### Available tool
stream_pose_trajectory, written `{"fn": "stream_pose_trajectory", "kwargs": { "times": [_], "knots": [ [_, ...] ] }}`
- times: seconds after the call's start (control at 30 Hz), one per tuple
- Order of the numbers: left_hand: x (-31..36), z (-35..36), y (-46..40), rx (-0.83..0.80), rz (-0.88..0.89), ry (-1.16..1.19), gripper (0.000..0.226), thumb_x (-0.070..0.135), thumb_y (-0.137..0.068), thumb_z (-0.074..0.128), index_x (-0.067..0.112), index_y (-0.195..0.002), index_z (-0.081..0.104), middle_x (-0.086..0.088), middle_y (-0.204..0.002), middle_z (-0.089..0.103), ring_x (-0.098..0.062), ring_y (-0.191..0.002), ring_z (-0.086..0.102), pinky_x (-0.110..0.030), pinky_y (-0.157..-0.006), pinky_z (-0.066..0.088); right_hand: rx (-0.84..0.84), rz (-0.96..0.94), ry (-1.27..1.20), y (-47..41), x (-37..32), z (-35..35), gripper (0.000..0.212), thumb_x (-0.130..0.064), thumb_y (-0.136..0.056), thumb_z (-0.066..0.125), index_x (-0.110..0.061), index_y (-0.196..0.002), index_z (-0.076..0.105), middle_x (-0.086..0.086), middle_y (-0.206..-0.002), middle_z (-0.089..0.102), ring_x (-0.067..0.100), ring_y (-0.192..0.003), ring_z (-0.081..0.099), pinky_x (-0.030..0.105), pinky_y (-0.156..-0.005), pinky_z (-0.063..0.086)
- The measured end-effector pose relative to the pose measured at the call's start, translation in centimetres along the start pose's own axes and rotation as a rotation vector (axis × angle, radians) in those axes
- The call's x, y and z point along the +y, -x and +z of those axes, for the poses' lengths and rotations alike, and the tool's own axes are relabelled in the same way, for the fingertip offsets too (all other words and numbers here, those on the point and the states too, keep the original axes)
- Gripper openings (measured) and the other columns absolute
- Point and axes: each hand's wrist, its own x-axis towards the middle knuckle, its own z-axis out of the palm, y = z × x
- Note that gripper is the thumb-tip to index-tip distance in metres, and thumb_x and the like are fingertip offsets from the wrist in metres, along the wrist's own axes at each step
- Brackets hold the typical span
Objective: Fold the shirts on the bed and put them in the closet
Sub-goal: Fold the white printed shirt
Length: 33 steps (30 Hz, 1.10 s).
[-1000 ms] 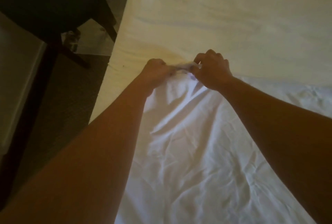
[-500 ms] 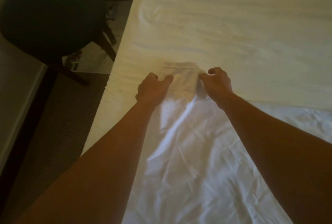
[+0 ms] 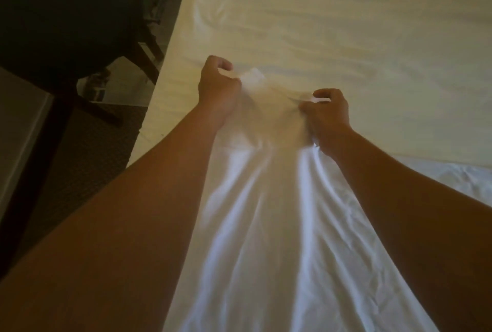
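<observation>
A white shirt (image 3: 271, 212) lies stretched out on the bed (image 3: 346, 25), running from the bottom of the view up to my hands. My left hand (image 3: 217, 86) pinches the far edge of the shirt on the left. My right hand (image 3: 328, 116) pinches the same edge on the right, fingers curled round the cloth. The cloth between the two hands is bunched and creased. The closet is not in sight.
The bed's left edge (image 3: 159, 92) runs diagonally beside my left arm. A dark round chair (image 3: 61, 17) with dark legs stands on the carpet (image 3: 87, 150) left of the bed. A pale surface (image 3: 18, 129) fills the far left.
My hands have moved apart along the shirt's far edge, the left one further from me and the right one to the right. The cloth between them is spread wider.
</observation>
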Motion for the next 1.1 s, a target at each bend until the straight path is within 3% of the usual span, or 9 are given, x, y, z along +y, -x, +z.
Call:
{"fn": "stream_pose_trajectory", "kwargs": {
  "times": [0.13,0.3,0.37,0.57,0.67,0.77,0.87,1.0,1.1],
  "knots": [
    [-1.9,-1.7,0.4,-0.074,-0.096,-0.248,0.051,0.043,-0.088,0.069,0.015,-0.126,0.049,-0.003,-0.109,0.055,-0.028,-0.099,0.059,-0.037,-0.082,0.051,0.002,-0.02,0.016,0.0,-0.3,0.9,0.042,-0.008,-0.083,0.068,-0.024,-0.12,0.055,-0.008,-0.094,0.052,0.021,-0.093,0.059,0.034,-0.079,0.051],
    [-5.6,-5.0,1.3,-0.242,-0.131,-0.405,0.032,0.035,-0.083,0.078,0.015,-0.07,0.057,-0.003,-0.07,0.056,-0.032,-0.076,0.062,-0.04,-0.073,0.05,0.005,-0.02,0.14,-0.3,-0.9,1.3,0.031,-0.003,-0.082,0.057,-0.019,-0.108,0.065,-0.007,-0.092,0.059,0.017,-0.089,0.059,0.024,-0.066,0.046],
    [-6.6,-5.1,1.2,-0.148,-0.063,-0.449,0.022,0.026,-0.087,0.074,0.021,-0.073,0.058,0.0,-0.075,0.062,-0.033,-0.081,0.066,-0.044,-0.077,0.057,0.054,-0.1,0.297,-0.1,-0.9,1.4,0.031,-0.003,-0.085,0.053,-0.016,-0.111,0.062,-0.002,-0.101,0.059,0.02,-0.093,0.058,0.024,-0.069,0.044],
    [-7.6,-5.6,3.4,0.036,-0.069,-0.443,0.019,0.04,-0.093,0.061,0.022,-0.098,0.058,0.0,-0.093,0.063,-0.025,-0.089,0.06,-0.039,-0.083,0.051,0.188,-0.685,0.946,1.6,0.2,3.4,0.037,-0.012,-0.083,0.057,-0.016,-0.12,0.06,0.012,-0.122,0.052,0.037,-0.111,0.046,0.046,-0.09,0.034],
    [-8.9,-7.2,5.5,-0.007,-0.174,-0.543,0.028,0.052,-0.087,0.062,0.026,-0.096,0.059,0.002,-0.089,0.063,-0.025,-0.087,0.062,-0.042,-0.087,0.053,-0.043,-0.947,0.971,2.5,-0.7,6.1,0.037,-0.009,-0.088,0.051,-0.015,-0.123,0.063,0.013,-0.114,0.063,0.04,-0.102,0.059,0.05,-0.085,0.045],
    [-9.7,-8.6,7.0,-0.088,-0.249,-0.437,0.032,0.056,-0.085,0.065,0.027,-0.097,0.061,0.006,-0.09,0.063,-0.023,-0.089,0.06,-0.041,-0.088,0.052,-0.33,-0.892,1.101,3.3,-2.0,9.1,0.054,-0.01,-0.097,0.045,-0.027,-0.148,0.04,0.004,-0.124,0.061,0.031,-0.103,0.061,0.04,-0.081,0.046],
    [-10.5,-9.4,7.1,-0.124,-0.195,-0.486,0.014,0.033,-0.085,0.067,0.02,-0.089,0.066,0.001,-0.083,0.068,-0.025,-0.081,0.065,-0.041,-0.076,0.054,-0.391,-0.811,1.253,3.6,-2.3,10.8,0.047,-0.01,-0.097,0.045,-0.026,-0.141,0.041,0.006,-0.118,0.058,0.032,-0.099,0.062,0.038,-0.076,0.047],
    [-12.0,-9.0,7.2,0.057,0.001,-0.609,0.006,0.024,-0.096,0.06,0.024,-0.102,0.062,0.003,-0.096,0.065,-0.024,-0.089,0.06,-0.036,-0.069,0.043,-0.243,-0.618,0.982,3.0,-2.1,11.0,0.028,-0.008,-0.095,0.044,-0.016,-0.117,0.06,0.01,-0.114,0.065,0.034,-0.106,0.061,0.034,-0.079,0.044],
    [-12.9,-7.4,9.2,0.211,0.234,-0.783,0.033,0.023,-0.09,0.064,0.02,-0.122,0.057,-0.009,-0.116,0.061,-0.035,-0.104,0.059,-0.045,-0.08,0.046,-0.287,-0.642,0.758,4.1,-0.6,10.1,0.041,-0.014,-0.096,0.051,-0.019,-0.137,0.053,0.007,-0.132,0.062,0.029,-0.122,0.056,0.036,-0.099,0.043]
  ]
}}
